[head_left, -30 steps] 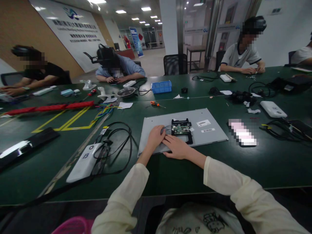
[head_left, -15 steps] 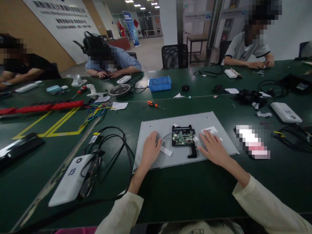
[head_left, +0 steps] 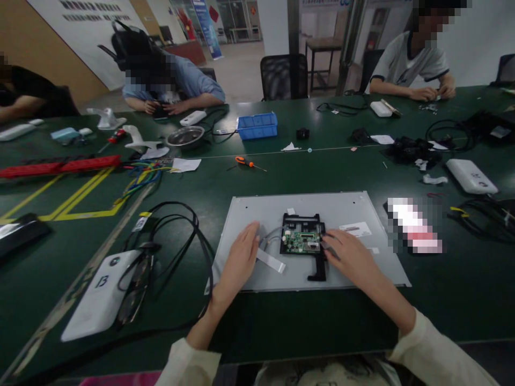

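A flat grey metal panel (head_left: 249, 214) lies on the green table in front of me. Near its middle is a black plastic bracket (head_left: 319, 268) carrying a green circuit board (head_left: 301, 242). My left hand (head_left: 240, 254) rests over the panel's left part, fingers stretched out and holding nothing. Beside its fingertips are thin grey wires (head_left: 273, 234) and a white flat ribbon cable (head_left: 272, 261). My right hand (head_left: 354, 254) is over the panel's right part, its extended fingers at the bracket's right edge; I see no grip. A white label (head_left: 358, 229) shows behind that hand.
An orange-handled screwdriver (head_left: 245, 162) lies beyond the panel, with a blue basket (head_left: 257, 127) farther back. A phone (head_left: 414, 225) is at the right. To the left are a white power bank (head_left: 100, 289), glasses (head_left: 137, 292) and black cables (head_left: 197, 230). Other people sit across the table.
The panel has turned to lie squarer to me and shifted slightly nearer. My right hand has moved from the white label to the bracket's right edge. My left hand stays at the left side.
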Motion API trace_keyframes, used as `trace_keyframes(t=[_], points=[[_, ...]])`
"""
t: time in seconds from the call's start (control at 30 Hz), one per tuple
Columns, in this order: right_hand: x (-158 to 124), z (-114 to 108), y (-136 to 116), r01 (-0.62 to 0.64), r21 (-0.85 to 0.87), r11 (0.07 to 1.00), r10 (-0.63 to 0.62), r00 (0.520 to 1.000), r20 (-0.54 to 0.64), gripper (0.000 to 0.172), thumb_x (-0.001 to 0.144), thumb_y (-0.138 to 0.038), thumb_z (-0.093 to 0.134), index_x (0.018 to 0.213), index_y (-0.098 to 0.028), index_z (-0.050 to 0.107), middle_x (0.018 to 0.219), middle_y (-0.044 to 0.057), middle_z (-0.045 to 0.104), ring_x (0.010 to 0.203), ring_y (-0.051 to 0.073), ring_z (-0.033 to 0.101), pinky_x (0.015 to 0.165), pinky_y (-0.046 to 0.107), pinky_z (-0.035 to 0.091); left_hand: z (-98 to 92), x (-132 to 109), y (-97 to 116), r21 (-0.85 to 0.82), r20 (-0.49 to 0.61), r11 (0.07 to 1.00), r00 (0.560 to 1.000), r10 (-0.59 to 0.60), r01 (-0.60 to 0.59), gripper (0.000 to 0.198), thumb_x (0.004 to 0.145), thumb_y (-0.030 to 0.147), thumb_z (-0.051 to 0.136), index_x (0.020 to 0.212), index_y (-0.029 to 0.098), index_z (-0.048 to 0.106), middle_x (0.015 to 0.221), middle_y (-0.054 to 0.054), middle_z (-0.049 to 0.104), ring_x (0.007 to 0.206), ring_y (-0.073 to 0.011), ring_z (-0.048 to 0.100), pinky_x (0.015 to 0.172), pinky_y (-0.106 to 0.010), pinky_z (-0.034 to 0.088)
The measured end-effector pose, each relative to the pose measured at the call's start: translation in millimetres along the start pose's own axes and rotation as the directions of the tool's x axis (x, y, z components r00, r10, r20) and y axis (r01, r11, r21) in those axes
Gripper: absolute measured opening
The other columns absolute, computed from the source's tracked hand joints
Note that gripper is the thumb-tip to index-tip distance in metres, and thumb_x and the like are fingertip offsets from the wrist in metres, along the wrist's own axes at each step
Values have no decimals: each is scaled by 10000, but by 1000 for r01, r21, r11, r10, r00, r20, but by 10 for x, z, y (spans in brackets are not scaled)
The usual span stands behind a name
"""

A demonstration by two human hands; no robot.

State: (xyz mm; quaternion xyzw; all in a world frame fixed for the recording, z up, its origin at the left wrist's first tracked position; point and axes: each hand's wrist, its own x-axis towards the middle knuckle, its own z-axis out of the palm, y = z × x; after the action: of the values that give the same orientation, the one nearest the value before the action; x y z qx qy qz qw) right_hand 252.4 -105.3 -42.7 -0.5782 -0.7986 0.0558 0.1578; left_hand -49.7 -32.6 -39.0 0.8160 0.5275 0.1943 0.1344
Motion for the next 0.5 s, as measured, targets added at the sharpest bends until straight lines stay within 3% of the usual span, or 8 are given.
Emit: trace_keyframes(t=[0.13, 0.23, 0.37, 0.5], points=[[61, 59, 66, 77, -2, 997, -77, 997, -31, 294, 926, -154, 426, 1121, -145, 647, 1172, 121, 654, 1091, 265, 605, 959, 451, 498, -87, -48, 68, 20, -78, 999, 996, -36, 38, 268, 913, 363, 502, 1103, 173, 499, 1187, -123, 535, 1170, -251, 509, 1039, -433, 414], [12, 132, 117, 98, 62, 993, -91, 990, -112, 312, 931, -143, 415, 1129, -158, 655, 1199, 107, 659, 1144, 249, 592, 998, 439, 482, -133, -106, 71, 8, -50, 999, 998, -40, 41, 177, 866, 340, 573, 925, 196, 487, 1065, -82, 515, 1070, -232, 520, 978, -408, 444], [-30, 144, 190, -24, 236, 971, 84, 965, -247, 295, 943, -207, 428, 1104, -188, 675, 1151, 81, 693, 1091, 225, 636, 978, 412, 507, -188, -129, 55, -90, 66, 996, 998, 9, -4, 91, 867, 286, 555, 864, 209, 507, 1084, -62, 513, 1066, -202, 528, 970, -361, 452], [-21, 63, 325, -142, 311, 940, 259, 888, -379, 318, 949, -266, 422, 1154, -217, 660, 1189, 83, 678, 1088, 233, 640, 962, 430, 512, -320, -32, 16, -169, 96, 985, 995, 38, -21, 87, 888, 249, 493, 812, 214, 519, 1054, -40, 559, 999, -170, 571, 910, -309, 482]])
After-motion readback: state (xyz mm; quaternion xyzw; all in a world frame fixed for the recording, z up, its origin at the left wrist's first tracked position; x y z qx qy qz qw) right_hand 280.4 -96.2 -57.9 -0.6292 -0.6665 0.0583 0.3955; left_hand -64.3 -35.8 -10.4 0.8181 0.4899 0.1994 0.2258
